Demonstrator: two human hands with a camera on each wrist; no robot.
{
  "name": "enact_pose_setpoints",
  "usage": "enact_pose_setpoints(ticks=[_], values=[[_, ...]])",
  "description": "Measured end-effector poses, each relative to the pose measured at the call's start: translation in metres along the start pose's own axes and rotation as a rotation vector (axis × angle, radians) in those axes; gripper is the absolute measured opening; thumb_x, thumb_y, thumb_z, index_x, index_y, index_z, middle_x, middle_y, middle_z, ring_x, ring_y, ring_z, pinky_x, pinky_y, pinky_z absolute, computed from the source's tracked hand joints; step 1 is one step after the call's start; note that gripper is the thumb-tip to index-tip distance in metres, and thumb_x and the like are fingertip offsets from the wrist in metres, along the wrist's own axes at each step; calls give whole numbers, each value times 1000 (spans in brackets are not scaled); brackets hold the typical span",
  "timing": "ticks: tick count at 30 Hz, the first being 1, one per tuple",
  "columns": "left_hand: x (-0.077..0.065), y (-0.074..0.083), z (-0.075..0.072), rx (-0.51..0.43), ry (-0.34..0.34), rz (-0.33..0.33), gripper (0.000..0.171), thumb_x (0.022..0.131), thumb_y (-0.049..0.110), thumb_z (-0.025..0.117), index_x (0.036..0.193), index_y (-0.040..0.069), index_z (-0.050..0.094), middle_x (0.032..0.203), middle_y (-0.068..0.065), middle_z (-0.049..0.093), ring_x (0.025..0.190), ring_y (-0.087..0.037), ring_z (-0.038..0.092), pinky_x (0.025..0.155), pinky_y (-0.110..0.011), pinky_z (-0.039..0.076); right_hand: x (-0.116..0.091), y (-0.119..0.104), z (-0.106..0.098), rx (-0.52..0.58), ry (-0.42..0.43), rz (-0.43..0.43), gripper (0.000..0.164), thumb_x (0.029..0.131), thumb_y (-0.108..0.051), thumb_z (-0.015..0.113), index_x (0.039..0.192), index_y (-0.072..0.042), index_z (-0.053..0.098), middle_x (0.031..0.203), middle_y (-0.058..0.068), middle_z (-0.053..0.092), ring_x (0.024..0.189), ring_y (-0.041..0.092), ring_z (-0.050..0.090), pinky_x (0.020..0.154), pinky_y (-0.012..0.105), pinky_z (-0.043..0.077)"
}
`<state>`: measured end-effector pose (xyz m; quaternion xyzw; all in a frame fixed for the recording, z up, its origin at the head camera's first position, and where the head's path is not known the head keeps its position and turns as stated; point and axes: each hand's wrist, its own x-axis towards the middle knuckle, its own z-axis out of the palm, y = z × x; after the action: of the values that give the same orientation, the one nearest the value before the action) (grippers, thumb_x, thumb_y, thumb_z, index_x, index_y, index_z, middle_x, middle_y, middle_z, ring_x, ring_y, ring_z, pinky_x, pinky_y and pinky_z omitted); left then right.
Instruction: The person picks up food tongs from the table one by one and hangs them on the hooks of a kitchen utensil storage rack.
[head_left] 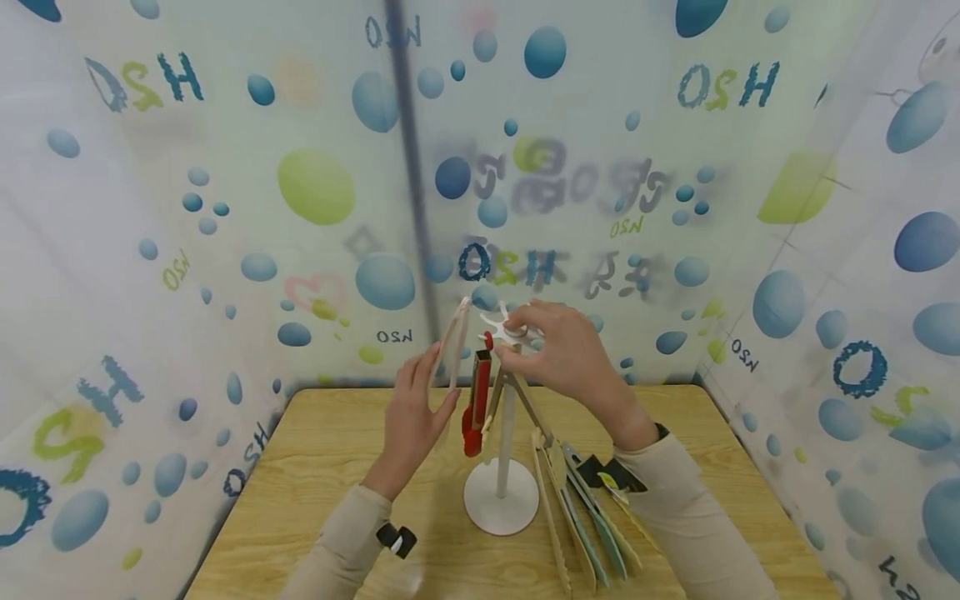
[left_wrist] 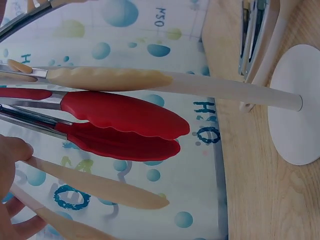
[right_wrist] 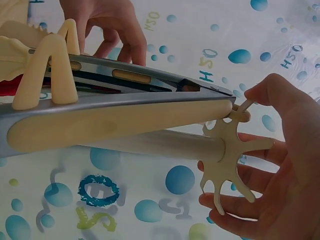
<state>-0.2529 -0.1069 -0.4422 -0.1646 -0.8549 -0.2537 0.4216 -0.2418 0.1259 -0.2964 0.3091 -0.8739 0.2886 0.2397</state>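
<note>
A white stand with a star-shaped hook top (head_left: 507, 330) rises from a round base (head_left: 501, 504). My right hand (head_left: 573, 354) grips this top, fingers curled behind its prongs and thumb at one hook, as the right wrist view shows. Metal tongs with cream grips (right_wrist: 120, 127) hang there, beside red-tipped tongs (left_wrist: 125, 115). To the left of the stand, my left hand (head_left: 411, 408) holds pale wood-coloured tongs (head_left: 452, 333) with their bend upward. Their two arms (left_wrist: 100, 182) spread apart between thumb and fingers in the left wrist view.
Several more tongs (head_left: 588, 521), cream and grey-green, lie in a bunch on the wooden table (head_left: 315, 483), right of the base and under my right forearm. Sheet walls (head_left: 315, 187) with printed bubbles enclose the table at the back and both sides.
</note>
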Motion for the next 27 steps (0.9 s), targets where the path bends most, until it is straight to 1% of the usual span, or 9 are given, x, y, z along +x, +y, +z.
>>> enact_pose_setpoints(ticks=[6,14,16,18,22,24,27], values=[[3,1,1,-2,11,34,81,80,19,83,150,16,42,123,-16,58,106,-32,61,66,-45,61,0,2,-1,19,-14,-4,21,86,-34,73,101,-19,73,96,-3,70,89,15,64,80,40,53],[3,1,1,2,26,69,83,77,18,85,149,17,44,123,-16,58,106,-32,62,65,-46,60,-1,2,-2,30,-26,2,27,85,-35,73,106,-18,74,101,-1,73,95,17,67,84,43,54],[3,1,2,2,27,74,83,77,18,85,149,17,44,124,-16,58,106,-32,61,65,-45,60,-1,3,-2,34,-29,6,28,85,-35,73,107,-17,74,103,-1,74,100,19,67,88,45,54],[3,1,2,1,26,77,83,77,18,85,149,17,44,124,-15,58,106,-31,61,64,-44,60,0,3,-2,38,-31,13,29,85,-35,73,108,-17,75,105,0,75,109,22,67,93,47,54],[4,0,3,-4,29,88,83,77,18,85,149,17,44,125,-14,58,104,-30,60,61,-42,59,0,3,-1,51,-38,22,31,85,-35,73,109,-16,74,107,2,75,125,28,61,100,51,51],[4,-1,4,-4,33,99,83,77,18,85,149,17,44,126,-14,58,104,-30,60,60,-41,59,0,3,-1,55,-38,23,31,85,-35,73,109,-15,74,106,3,75,127,29,60,100,52,51],[4,-1,5,-1,36,111,83,77,17,86,149,17,44,126,-13,58,104,-29,60,60,-40,58,0,3,-2,55,-36,20,30,85,-34,73,108,-15,74,105,2,75,125,29,61,99,51,51]])
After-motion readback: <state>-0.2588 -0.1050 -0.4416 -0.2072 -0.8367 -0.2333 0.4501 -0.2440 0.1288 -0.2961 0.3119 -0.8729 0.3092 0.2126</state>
